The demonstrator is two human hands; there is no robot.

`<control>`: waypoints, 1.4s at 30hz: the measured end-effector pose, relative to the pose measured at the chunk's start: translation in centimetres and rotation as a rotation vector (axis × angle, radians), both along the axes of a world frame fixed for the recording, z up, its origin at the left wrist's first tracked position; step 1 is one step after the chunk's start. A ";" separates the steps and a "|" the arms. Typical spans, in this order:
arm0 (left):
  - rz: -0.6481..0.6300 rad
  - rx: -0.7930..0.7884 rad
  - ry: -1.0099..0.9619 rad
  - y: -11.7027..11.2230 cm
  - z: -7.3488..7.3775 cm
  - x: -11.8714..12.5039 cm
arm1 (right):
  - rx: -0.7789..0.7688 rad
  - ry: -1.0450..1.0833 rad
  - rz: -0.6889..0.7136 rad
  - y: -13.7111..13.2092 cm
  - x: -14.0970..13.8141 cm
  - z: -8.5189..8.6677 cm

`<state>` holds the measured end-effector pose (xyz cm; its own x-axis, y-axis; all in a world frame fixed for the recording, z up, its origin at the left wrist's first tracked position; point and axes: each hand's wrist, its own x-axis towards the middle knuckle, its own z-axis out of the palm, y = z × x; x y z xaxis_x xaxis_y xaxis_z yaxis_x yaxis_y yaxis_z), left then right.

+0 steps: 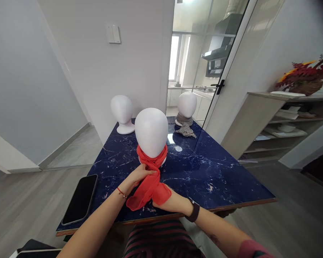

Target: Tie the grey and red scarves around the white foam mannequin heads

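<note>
Three mannequin heads [151, 132], two scarves [185, 129]; left hand [141, 174], right hand [169, 202] grip closed on red scarf [150, 188]

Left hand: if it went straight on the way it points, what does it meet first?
The red scarf: the left hand grips it just below the knot. Straight beyond lies the neck of the nearest white mannequin head, though depth is hard to judge from this one view.

White walls [29, 71] fill the upper left, with a light switch [113, 34] high up. Upper centre, a glass door [201, 68] shows a sunlit kitchen window [174, 57]. Wooden shelves [282, 123] stand right; grey floor [21, 204] below.
</note>
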<state>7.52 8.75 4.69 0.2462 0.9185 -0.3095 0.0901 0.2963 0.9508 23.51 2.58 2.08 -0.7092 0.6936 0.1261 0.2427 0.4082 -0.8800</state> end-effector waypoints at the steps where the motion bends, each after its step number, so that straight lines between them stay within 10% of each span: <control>1: 0.007 0.006 -0.035 -0.1 -0.2 0.1 | -0.098 0.027 0.011 -0.8 0.5 0.3; 10: 0.211 0.133 -0.101 -1.0 -1.1 1.5 | -1.200 0.728 0.019 -2.8 0.5 0.8; 15: 0.245 0.093 -0.112 -1.1 -0.4 1.7 | -1.302 0.764 0.219 -1.6 0.6 2.3; 22: 0.175 0.058 -0.187 -1.0 -0.2 2.0 | -1.283 0.759 0.102 -1.2 2.3 2.0; 34: 0.214 -0.038 -0.297 -0.6 0.0 2.3 | -0.478 0.386 -0.683 0.9 6.2 2.0; 38: 0.160 -0.197 -0.436 -0.7 0.6 1.7 | -0.153 0.047 -0.650 0.7 8.2 2.4; 42: 0.214 -0.348 -0.483 -0.6 1.0 1.2 | 0.058 -0.144 -0.323 0.6 8.0 3.6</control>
